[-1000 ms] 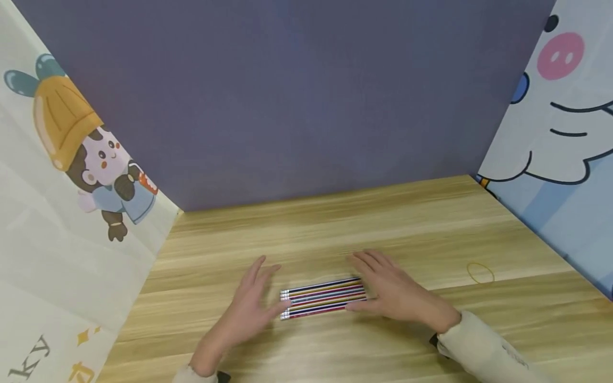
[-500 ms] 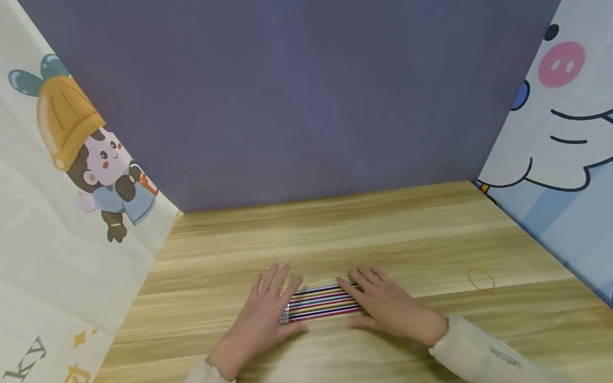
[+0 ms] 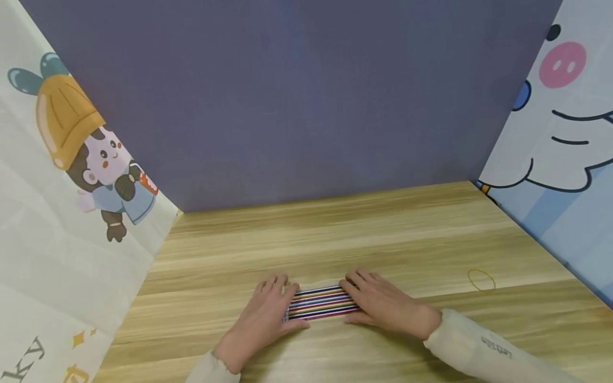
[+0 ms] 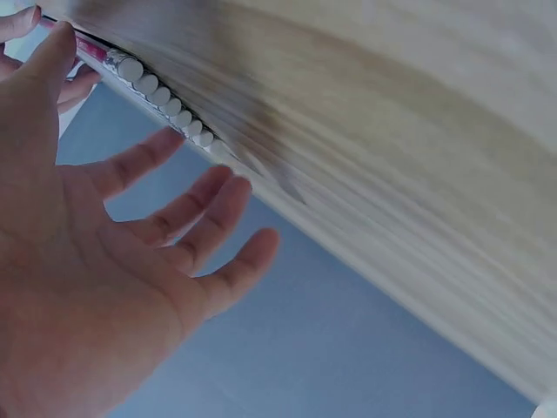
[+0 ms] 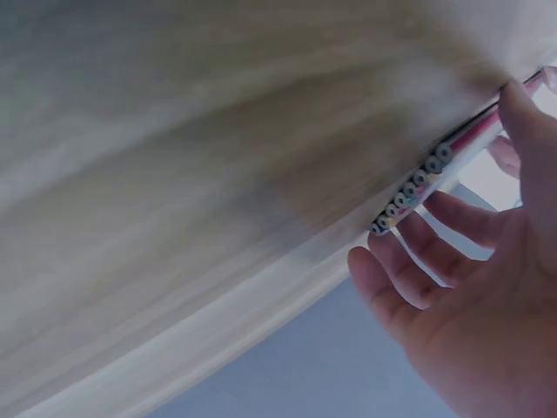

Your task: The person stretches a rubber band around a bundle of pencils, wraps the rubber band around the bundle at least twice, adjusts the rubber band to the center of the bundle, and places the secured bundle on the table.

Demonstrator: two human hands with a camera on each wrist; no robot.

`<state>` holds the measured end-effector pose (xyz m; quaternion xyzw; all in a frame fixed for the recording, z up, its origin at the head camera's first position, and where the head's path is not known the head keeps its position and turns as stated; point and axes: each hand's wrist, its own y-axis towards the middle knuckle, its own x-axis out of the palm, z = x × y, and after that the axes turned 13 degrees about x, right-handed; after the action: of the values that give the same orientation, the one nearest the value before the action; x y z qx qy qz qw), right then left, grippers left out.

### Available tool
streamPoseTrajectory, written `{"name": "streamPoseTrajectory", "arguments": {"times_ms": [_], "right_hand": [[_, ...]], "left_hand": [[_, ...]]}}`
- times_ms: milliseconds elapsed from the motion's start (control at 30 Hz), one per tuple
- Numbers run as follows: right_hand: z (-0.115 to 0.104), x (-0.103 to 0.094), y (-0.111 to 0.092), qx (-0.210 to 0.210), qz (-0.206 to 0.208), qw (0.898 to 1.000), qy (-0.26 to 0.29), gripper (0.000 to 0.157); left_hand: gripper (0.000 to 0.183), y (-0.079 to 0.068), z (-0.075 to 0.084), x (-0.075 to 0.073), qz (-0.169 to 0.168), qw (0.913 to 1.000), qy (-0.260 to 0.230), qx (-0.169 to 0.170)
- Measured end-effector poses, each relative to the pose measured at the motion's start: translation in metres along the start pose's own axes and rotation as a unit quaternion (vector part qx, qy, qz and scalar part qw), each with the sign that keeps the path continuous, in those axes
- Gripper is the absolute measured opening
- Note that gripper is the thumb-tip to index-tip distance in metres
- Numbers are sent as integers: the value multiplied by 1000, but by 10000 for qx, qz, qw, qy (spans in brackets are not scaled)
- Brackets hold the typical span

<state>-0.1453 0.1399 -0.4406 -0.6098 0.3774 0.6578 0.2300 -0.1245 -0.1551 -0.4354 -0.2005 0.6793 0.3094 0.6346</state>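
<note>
The pencils (image 3: pixel 322 302) show navy, gold and red stripes

8 pencils (image 3: pixel 323 302) — 2 hands (image 3: pixel 261 322) — 1 rubber band (image 3: pixel 469 274)

Hands (image 3: pixel 263 317) (image 3: pixel 387 304) partly hide pencils (image 3: pixel 320 303); sleeve print (image 3: pixel 496 347) seemingly illegible.

Pencils (image 3: pixel 321 303), yellow loop (image 3: pixel 481 271) on wood-grain table (image 3: pixel 306 239)
</note>
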Motion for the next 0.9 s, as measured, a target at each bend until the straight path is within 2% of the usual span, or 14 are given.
{"name": "streamPoseTrajectory", "arguments": {"times_ms": [167,367,633,900], "right_hand": [[2,6,2,-71,285,9996,8,58],[3,7,4,-110,365,9993,-18,54],[2,5,7,-74,225,9997,-44,47],[-2,2,9,-185,-29,9996,223,39]], "left_hand": [[66,3,1,1,61,9999,143,-21],[63,7,2,1,50,9997,234,21],[63,10,6,5,-4,9997,245,52],[54,14,12,4,-70,10000,-37,43]]}}
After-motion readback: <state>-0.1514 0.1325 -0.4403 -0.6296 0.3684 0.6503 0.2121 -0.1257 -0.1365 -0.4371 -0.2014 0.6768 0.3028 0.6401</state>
